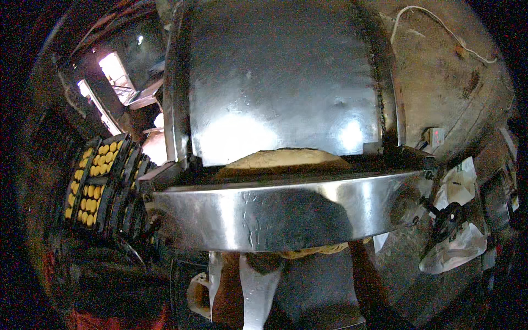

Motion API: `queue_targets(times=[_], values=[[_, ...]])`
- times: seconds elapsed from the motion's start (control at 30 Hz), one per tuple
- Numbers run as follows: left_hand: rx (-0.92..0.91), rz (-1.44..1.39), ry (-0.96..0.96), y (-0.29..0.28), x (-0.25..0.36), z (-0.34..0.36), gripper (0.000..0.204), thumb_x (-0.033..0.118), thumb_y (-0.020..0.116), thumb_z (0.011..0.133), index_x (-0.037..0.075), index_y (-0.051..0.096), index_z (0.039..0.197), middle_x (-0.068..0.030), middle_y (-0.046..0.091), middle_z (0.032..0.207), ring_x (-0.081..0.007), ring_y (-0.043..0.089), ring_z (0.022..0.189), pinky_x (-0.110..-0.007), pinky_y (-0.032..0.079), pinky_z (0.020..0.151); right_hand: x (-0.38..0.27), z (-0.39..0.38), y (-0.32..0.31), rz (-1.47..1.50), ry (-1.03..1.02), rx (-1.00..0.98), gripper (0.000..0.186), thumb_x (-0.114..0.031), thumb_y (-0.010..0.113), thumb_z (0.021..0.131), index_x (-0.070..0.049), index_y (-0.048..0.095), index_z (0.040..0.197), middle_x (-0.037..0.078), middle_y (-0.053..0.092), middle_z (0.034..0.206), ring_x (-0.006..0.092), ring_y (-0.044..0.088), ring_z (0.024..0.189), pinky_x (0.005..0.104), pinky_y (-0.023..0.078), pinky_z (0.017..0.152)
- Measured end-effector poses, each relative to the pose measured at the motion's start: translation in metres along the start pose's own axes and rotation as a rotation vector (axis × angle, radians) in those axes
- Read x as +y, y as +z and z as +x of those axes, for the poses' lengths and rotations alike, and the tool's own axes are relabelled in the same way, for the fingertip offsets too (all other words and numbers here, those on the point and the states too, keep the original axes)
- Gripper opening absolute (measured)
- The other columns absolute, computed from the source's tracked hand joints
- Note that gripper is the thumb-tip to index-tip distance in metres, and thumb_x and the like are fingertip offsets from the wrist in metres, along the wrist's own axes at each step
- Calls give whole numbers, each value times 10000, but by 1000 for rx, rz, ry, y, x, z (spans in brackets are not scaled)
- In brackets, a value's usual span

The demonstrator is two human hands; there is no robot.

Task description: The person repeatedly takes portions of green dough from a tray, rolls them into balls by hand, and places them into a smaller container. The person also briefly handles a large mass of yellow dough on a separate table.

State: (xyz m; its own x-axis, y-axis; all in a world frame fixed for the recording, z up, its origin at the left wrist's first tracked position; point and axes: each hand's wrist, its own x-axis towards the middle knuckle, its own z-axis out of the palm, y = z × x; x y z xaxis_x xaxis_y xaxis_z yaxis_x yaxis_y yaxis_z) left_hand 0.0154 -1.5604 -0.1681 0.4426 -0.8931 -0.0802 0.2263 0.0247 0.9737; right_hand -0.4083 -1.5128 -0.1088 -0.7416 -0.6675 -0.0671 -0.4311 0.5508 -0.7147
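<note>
A large dough machine with a shiny metal front panel point(275, 217) and a tall metal back plate point(286, 88) stands before me. In the dark gap between them, a pale rounded mass of dough point(286, 158) bulges up. Below the panel's lower edge, a strip of yellowish dough point(322, 251) shows between my arms. My left forearm point(227, 294) and my right forearm point(367, 275) reach up under the panel on either side of that strip. Both hands are hidden behind the panel, so their fingers and any contact with the dough cannot be seen.
At the left, dark trays point(93, 179) hold rows of small yellow rounds. A black hand wheel point(446, 220) sticks out at the machine's right, beside whitish plastic sheeting point(456, 250). A small switch box point(435, 136) is fixed to the brown wall.
</note>
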Motion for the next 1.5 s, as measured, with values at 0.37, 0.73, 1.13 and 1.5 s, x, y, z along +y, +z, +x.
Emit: queue_targets(times=[0.37, 0.73, 1.13, 1.5], values=[[-358, 393, -143, -82, 15, -185, 641, 279, 564, 915, 80, 249, 1437, -150, 425, 1350, -307, 427, 1201, -431, 363, 1014, 22, -68, -34, -71, -68, 109, 489, -341, 546, 920, -96, 440, 1330, 170, 556, 1167, 313, 535, 1065, 441, 480, 852], [-918, 857, -59, -171, 0, -246, 573, 289, 525, 929, 76, 312, 1417, -144, 447, 1343, -320, 434, 1193, -424, 355, 1015, 62, -380, -3, -250, -448, -535, 491, -354, 566, 904, -102, 458, 1311, 194, 552, 1172, 339, 534, 1063, 449, 457, 885], [-647, 2358, 1473, -226, -71, 15, 539, 294, 490, 938, 73, 350, 1410, -138, 466, 1343, -327, 437, 1200, -422, 349, 1018, 113, -87, -67, 230, -30, -584, 288, -295, 534, 867, -80, 617, 1039, 107, 659, 1009, 282, 620, 777, 426, 488, 674], [-499, 1092, 14, -75, -118, -55, 526, 284, 496, 918, 55, 356, 1370, -159, 489, 1301, -327, 462, 1184, -444, 379, 985, 158, -102, 43, 358, 164, -527, 330, -337, 539, 865, -58, 618, 1022, 134, 654, 962, 304, 621, 764, 445, 490, 674]])
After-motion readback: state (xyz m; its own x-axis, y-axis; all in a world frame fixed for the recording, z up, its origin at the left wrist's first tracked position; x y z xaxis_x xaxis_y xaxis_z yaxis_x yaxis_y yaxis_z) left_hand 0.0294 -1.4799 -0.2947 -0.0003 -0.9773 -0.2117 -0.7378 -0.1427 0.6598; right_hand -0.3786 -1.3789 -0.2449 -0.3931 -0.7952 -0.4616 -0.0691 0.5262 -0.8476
